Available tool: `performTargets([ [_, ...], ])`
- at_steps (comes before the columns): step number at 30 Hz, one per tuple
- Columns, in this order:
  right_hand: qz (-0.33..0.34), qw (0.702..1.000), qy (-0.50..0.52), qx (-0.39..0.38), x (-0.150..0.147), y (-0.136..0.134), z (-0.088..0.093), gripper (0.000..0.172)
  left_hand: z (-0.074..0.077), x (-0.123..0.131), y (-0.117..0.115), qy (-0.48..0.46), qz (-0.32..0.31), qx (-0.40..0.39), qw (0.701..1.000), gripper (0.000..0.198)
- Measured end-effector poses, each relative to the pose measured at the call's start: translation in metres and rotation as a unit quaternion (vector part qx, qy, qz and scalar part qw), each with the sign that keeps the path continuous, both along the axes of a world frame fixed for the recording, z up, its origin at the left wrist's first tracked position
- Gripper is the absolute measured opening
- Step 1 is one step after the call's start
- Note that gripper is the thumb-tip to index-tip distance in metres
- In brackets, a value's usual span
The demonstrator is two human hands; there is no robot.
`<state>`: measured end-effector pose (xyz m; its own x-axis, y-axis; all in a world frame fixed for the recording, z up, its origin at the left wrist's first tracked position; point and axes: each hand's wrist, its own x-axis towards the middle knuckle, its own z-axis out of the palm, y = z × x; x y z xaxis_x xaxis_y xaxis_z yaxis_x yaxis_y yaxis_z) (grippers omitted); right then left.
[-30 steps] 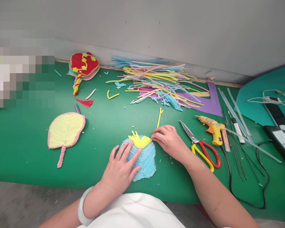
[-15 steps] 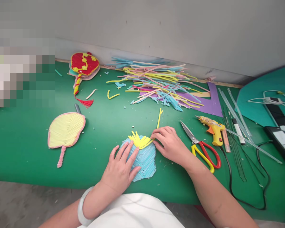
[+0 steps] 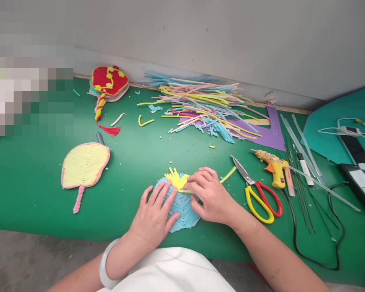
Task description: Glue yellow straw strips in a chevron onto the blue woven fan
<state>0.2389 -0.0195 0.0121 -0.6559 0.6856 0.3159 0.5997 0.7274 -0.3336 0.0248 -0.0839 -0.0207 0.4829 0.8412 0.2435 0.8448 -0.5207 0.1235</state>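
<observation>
Behind my left fingers (image 3: pixel 169 200) sits a smooth, thick, pale bangle (image 3: pixel 102 265). My top (image 3: pixel 170 271), nearer me than the fingers, is white and lightly creased. Behind my right fingers (image 3: pixel 199 188), my bare forearm (image 3: pixel 261 241) bears a faint mark (image 3: pixel 277 270).

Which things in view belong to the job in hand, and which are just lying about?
Job, by the look of it:
blue panel, under the left hand
yellow strip, passing under the right hand
probably strip pile, scissors and glue gun, though untouched

Apparently just lying about:
yellow-faced fan
red fan
purple sheet
</observation>
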Motion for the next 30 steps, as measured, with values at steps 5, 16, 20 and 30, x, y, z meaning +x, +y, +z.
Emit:
performTargets([
  [5,0.002,1.0,-0.03,0.008,-0.005,-0.001,-0.01,0.007,0.0,0.001,-0.001,-0.005,0.004,-0.001,1.0,0.049],
  [16,-0.001,0.998,-0.043,0.047,-0.011,0.001,-0.017,0.014,-0.002,0.001,-0.002,-0.011,0.009,-0.01,1.0,0.047],
  [20,-0.002,0.997,-0.053,0.047,-0.012,0.001,-0.019,0.017,-0.001,0.001,-0.001,-0.009,0.006,-0.007,1.0,0.047],
  [30,0.017,0.998,-0.048,0.048,-0.013,0.003,-0.02,0.02,-0.001,0.001,-0.001,0.0,0.003,-0.004,1.0,0.047],
])
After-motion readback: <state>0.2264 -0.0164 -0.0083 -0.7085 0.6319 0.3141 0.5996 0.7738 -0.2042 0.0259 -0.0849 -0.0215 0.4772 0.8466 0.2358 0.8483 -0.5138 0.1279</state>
